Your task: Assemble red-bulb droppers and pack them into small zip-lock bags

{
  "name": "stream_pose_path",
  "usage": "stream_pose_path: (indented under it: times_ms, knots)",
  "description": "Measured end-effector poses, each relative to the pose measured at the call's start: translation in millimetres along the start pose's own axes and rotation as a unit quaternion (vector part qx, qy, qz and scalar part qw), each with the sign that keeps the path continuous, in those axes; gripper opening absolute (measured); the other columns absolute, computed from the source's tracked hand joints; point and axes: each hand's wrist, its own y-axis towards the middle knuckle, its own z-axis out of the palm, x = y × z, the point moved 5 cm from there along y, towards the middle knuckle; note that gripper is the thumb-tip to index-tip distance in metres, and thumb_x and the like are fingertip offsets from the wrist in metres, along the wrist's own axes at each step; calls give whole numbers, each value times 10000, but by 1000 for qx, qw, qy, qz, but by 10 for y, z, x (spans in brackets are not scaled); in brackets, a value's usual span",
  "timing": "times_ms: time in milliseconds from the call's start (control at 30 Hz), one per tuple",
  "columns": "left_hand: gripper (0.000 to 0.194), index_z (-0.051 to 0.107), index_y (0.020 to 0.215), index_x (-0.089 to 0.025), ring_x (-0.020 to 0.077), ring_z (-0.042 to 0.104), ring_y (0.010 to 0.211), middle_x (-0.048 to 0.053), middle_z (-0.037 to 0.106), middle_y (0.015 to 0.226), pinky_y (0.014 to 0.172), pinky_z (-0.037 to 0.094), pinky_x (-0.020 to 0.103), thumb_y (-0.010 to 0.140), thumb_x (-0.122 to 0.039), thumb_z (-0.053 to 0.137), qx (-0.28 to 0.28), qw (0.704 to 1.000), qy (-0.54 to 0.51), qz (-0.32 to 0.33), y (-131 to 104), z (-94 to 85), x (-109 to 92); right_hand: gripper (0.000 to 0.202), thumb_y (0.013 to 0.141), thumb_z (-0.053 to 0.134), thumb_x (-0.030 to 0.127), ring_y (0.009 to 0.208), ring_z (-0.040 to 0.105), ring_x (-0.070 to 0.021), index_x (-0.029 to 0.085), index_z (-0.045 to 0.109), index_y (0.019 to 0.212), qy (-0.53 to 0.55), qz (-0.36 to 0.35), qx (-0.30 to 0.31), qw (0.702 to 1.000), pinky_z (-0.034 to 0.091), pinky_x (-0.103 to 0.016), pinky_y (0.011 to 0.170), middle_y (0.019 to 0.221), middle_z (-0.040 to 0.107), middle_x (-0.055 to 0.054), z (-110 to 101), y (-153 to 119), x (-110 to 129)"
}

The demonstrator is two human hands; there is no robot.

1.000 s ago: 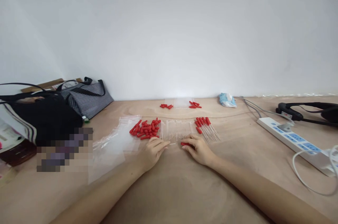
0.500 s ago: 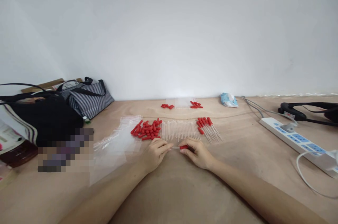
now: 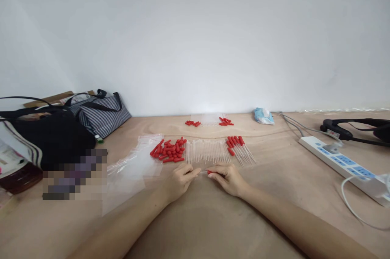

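Observation:
Pinched in the fingers of my left hand (image 3: 182, 179) is a thin clear dropper tube (image 3: 203, 173), lying level. My right hand (image 3: 228, 177) grips a red rubber dropper bulb (image 3: 210, 172) at the tube's right end; whether the tube is inside the bulb I cannot tell. Just beyond my hands lies a row of bare dropper tubes (image 3: 207, 151) side by side. Left of it is a heap of loose red bulbs (image 3: 171, 150). To the right, several droppers with red bulbs (image 3: 239, 145) on their tubes are fanned out, beside a single red bulb (image 3: 230, 151).
Clear plastic bags (image 3: 131, 177) lie at the left. More red bulbs (image 3: 226, 121) and tubes sit near the wall. A black bag (image 3: 61, 137) and striped bag (image 3: 103, 114) stand far left. A blue-and-white packet (image 3: 264, 116), power strip (image 3: 341, 161) and black headset (image 3: 338, 129) lie right.
Hardly anything differs. Both hands keep their hold on the tube and the bulb, with only a slight shift of the fingers. The view has drifted very slightly.

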Motion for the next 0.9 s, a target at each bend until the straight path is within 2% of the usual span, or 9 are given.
stream_pose_path:
  times_ms: [133, 433, 633, 700, 767, 833, 900]
  knots:
    - [291, 565, 993, -124, 118, 445, 570, 18, 484, 635, 533, 399, 208, 909, -152, 288, -7, 999, 22, 24, 10, -7, -48, 258, 856, 429, 303, 703, 577, -144, 187, 658, 854, -18, -17, 6, 1000, 445, -244, 650, 766, 650, -58, 3, -7, 33]
    - [254, 560, 988, -123, 110, 439, 566, 10, 466, 627, 525, 390, 195, 879, -107, 331, -34, 999, 9, 19, 0, 32, -108, 212, 842, 439, 275, 711, 563, -138, 171, 624, 847, -16, -24, 30, 999, 432, -238, 664, 778, 633, -54, 32, 0, 69]
    - [256, 569, 995, -136, 113, 455, 565, 13, 470, 635, 522, 394, 201, 873, -132, 344, -15, 1000, -7, -3, -18, 88, -76, 214, 834, 436, 288, 717, 554, -144, 172, 615, 823, -3, -18, 36, 999, 417, -255, 670, 771, 623, -53, 43, 16, 77]
    - [247, 567, 996, -147, 114, 478, 577, 16, 487, 655, 535, 411, 203, 879, -158, 350, -8, 999, -31, -35, -7, 91, -61, 188, 812, 475, 305, 705, 549, -141, 176, 612, 809, 39, 18, 21, 999, 411, -261, 670, 755, 619, -43, 37, 33, 22]
    - [232, 549, 1015, -156, 117, 513, 611, 26, 522, 704, 562, 432, 206, 882, -183, 361, -12, 995, -65, -78, 7, 86, -47, 179, 760, 550, 346, 662, 542, -130, 180, 594, 809, 133, 83, -16, 987, 409, -256, 640, 725, 609, -23, 41, 45, -65]
    - [218, 517, 1045, -166, 123, 545, 656, 34, 557, 760, 599, 450, 215, 874, -195, 384, -24, 987, -101, -121, 13, 82, -32, 242, 689, 623, 389, 603, 521, -110, 184, 567, 805, 252, 146, -57, 955, 402, -239, 595, 683, 587, 5, 86, 44, -134]
    - [212, 486, 1058, -177, 124, 559, 655, 22, 577, 757, 610, 456, 220, 862, -207, 412, -32, 978, -130, -158, 9, 88, -15, 288, 641, 663, 407, 572, 494, -93, 186, 548, 785, 338, 177, -87, 920, 390, -224, 577, 655, 560, 26, 152, 48, -148]
